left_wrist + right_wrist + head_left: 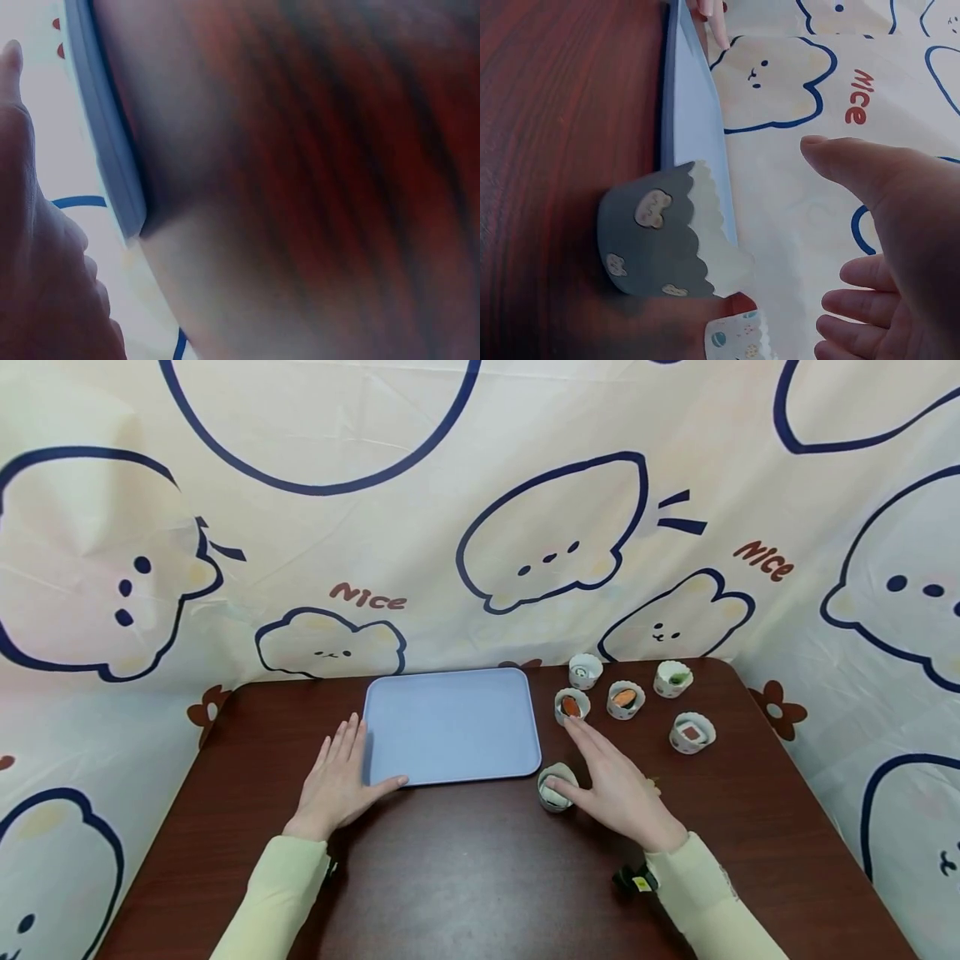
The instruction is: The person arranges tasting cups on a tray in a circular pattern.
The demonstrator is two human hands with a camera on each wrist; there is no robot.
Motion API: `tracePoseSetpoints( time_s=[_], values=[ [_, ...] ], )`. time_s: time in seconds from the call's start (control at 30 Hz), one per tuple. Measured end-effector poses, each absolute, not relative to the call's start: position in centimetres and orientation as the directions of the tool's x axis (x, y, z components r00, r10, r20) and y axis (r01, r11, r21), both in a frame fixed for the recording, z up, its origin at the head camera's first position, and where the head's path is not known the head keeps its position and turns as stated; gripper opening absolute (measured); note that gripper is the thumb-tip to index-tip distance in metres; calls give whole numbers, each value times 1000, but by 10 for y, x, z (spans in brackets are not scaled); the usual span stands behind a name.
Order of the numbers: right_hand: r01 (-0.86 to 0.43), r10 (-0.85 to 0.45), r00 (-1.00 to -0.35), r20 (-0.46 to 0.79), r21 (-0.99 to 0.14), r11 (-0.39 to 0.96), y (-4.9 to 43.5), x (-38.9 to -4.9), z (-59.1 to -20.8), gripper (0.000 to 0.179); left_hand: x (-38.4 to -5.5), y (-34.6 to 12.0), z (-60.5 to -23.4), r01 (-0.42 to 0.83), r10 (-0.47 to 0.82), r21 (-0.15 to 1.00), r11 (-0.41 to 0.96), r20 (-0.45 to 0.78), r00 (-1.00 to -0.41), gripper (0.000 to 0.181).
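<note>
A light blue tray [450, 727] lies on the dark brown table. My left hand [337, 789] is spread at its left side, with the thumb by the near left corner. My right hand [615, 789] hovers right of the tray, fingers extended and thumb apart, holding nothing. Below its thumb stands a grey-green paper baking cup [553, 803]. In the right wrist view this cup [649, 232] has a scalloped rim and small bear faces. The right fingertips overlap a white cup [561, 717] with a reddish-orange piece in it, in the head view.
More white paper cups stand at the back right: one with an orange piece [626, 700], one with something green [673, 679], one with a brown-and-white square [692, 735] and one with a white piece [584, 672]. A cartoon-printed cloth [435, 552] hangs behind the table [465, 877].
</note>
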State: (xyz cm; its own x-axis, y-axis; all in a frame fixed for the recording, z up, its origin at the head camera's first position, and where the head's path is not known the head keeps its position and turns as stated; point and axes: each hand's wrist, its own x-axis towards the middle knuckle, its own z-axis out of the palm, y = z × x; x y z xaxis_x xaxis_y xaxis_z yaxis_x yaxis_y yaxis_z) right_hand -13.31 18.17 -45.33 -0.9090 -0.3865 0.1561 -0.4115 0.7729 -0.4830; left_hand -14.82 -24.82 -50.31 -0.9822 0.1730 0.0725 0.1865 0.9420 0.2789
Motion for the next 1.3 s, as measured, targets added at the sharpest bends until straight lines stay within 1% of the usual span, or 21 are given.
tracePoseSetpoints(
  time_s=[0.13,0.43,0.7,1.0,1.2,1.3],
  values=[
    [-426,-401,-902,162,-489,761,180,-129,-455,90,-148,-247,-505,184,174,282,942,59,-983,122],
    [-408,-404,-906,124,-505,761,174,-123,-463,90,-148,-246,-507,181,175,307,934,48,-983,122],
    [-409,-410,-905,115,-500,763,171,-117,-469,89,-153,-252,-519,176,183,276,945,1,-983,126],
    [-405,-411,-905,108,-510,759,170,-112,-474,90,-153,-250,-517,164,185,280,946,-50,-981,129],
    [-384,-404,-911,79,-516,766,171,-111,-480,91,-155,-251,-520,162,186,271,949,-64,-980,130],
    [-391,-408,-908,89,-524,756,170,-112,-483,91,-154,-251,-520,163,186,269,949,-64,-980,129]
  ],
)
